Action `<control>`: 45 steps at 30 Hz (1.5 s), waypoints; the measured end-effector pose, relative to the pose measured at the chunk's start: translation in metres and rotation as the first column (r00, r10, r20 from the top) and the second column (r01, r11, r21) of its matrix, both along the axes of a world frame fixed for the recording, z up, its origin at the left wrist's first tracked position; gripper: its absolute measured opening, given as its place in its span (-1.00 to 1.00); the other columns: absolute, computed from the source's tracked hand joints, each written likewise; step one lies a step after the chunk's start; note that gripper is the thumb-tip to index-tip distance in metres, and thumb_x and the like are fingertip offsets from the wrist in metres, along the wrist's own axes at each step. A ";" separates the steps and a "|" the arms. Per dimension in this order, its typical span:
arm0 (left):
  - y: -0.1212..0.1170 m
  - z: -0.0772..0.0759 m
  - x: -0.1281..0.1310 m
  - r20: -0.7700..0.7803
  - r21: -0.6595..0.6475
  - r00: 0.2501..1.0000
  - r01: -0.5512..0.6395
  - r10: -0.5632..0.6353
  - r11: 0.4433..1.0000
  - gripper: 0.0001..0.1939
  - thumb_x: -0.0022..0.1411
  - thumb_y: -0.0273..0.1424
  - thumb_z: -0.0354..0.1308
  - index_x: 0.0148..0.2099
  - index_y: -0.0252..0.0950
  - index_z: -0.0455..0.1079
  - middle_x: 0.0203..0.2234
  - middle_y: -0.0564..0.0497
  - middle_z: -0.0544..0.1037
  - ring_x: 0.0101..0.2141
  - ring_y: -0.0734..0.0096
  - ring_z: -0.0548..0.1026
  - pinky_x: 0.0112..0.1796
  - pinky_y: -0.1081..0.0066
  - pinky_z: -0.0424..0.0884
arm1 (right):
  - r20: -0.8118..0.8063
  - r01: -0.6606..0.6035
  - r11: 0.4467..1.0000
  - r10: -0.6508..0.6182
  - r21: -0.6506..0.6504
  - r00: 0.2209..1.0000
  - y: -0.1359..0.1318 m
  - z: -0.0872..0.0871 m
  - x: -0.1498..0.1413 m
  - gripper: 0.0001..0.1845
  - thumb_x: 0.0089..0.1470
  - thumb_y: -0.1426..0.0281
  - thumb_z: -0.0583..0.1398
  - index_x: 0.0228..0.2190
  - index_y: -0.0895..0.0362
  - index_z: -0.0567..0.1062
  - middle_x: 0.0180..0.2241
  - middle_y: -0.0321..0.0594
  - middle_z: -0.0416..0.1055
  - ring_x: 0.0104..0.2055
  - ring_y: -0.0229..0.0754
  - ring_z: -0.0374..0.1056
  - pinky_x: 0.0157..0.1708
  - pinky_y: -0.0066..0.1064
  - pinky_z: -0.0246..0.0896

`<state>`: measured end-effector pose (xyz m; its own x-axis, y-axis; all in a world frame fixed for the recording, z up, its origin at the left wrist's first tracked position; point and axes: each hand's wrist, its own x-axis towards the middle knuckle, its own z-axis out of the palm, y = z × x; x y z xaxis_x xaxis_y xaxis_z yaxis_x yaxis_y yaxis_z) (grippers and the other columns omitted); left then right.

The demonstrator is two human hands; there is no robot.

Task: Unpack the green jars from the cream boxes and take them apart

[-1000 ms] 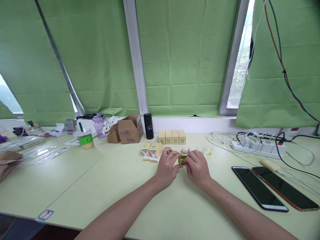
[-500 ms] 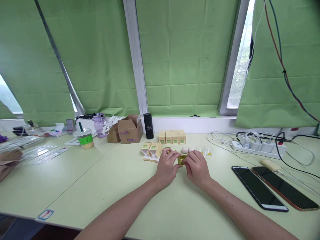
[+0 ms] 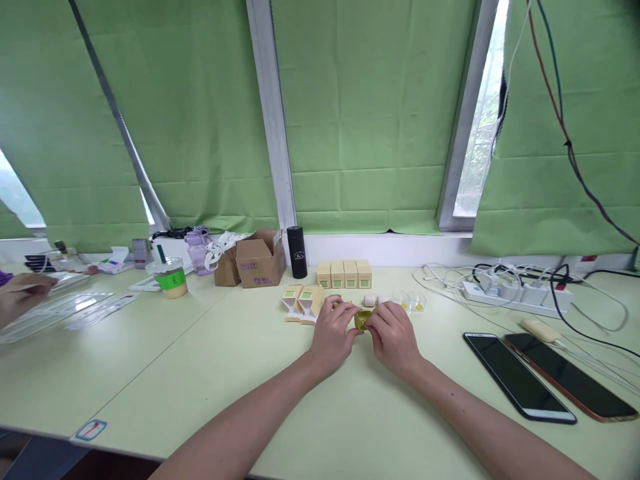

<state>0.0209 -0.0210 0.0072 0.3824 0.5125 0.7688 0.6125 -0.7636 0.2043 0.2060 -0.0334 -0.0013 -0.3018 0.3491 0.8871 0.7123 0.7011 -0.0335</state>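
The left hand (image 3: pixel 333 335) pinches a small yellow-green cup (image 3: pixel 361 321) from the left; the right hand (image 3: pixel 395 335) grips its right rim. The cup lies between them over the bench (image 3: pixel 210 393), about equally near both, long axis unclear.

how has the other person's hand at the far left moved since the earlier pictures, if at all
Yes, the other person's hand has moved farther back, higher in the view, judged against the unmoved clear plastic sheet.

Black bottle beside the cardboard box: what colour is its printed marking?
White, seen in the head view.
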 end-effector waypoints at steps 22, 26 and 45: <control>0.026 0.000 -0.017 0.413 -0.365 0.848 -0.179 0.331 0.913 -0.55 0.17 -0.41 0.35 0.13 -0.15 0.50 -0.05 -0.09 0.55 0.11 0.04 0.35 0.12 0.02 0.34 | -0.018 0.097 0.991 -0.099 -0.096 0.995 0.023 0.002 0.010 -0.78 0.26 0.56 0.15 -0.34 0.07 0.55 -0.34 -0.21 0.56 -0.18 -0.08 0.34 -0.13 -0.23 0.11; 0.030 -0.004 -0.019 0.447 -0.369 0.829 -0.170 0.336 0.913 -0.55 0.16 -0.38 0.36 0.12 -0.14 0.51 -0.07 -0.10 0.55 0.10 0.06 0.35 0.07 0.07 0.37 | 0.103 0.188 0.968 -0.172 -0.164 0.980 0.051 0.001 0.008 -0.74 0.19 0.62 0.16 -0.36 0.07 0.59 -0.37 -0.21 0.57 -0.16 -0.08 0.31 -0.09 -0.22 0.09; 0.031 -0.005 -0.019 0.443 -0.368 0.834 -0.166 0.330 0.915 -0.56 0.14 -0.39 0.38 0.10 -0.17 0.53 -0.08 -0.09 0.58 0.08 0.06 0.37 0.04 0.08 0.38 | 0.202 0.398 0.875 -0.352 -0.275 0.914 0.103 -0.025 -0.021 -0.77 0.03 0.50 0.29 -0.22 0.13 0.66 -0.06 0.04 0.47 0.15 0.17 0.12 0.15 -0.05 -0.02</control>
